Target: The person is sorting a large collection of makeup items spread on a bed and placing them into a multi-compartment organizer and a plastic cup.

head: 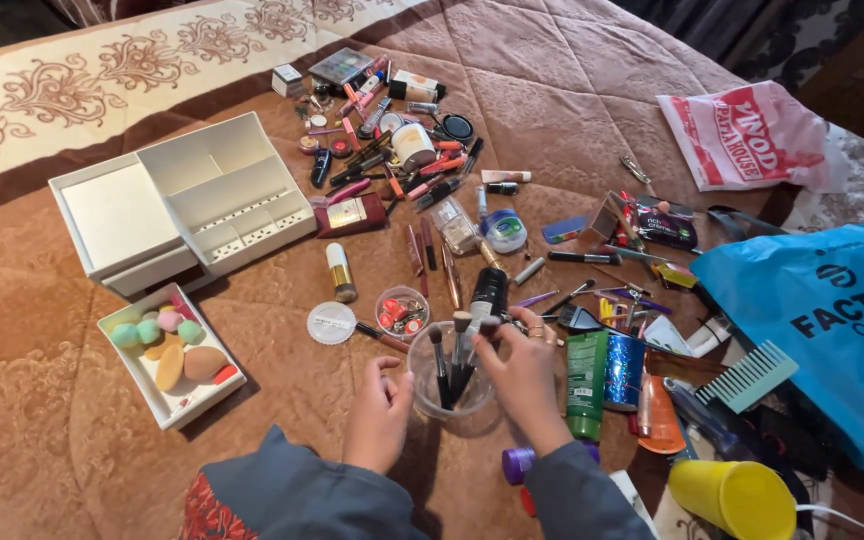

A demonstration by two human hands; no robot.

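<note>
The left hand [380,410] cups the clear cup [449,385] from its 9 o'clock side, fingers curled against the wall. The right hand [522,372], at the cup's 3 o'clock, pinches a brush [485,338] by its head, the handle down in the cup among other brushes [444,362]. The cup stands on the bedspread [42,400], low of centre, just beside the green tube [585,385].

The soft quilt gives poor footing: a push from the right hand could tip the cup toward 9 o'clock and spill the brushes. The small jar [402,310] and round lid [331,323] at 11 o'clock lie close enough to be knocked. The sponge tray [167,405] sits well apart at 9 o'clock.
</note>
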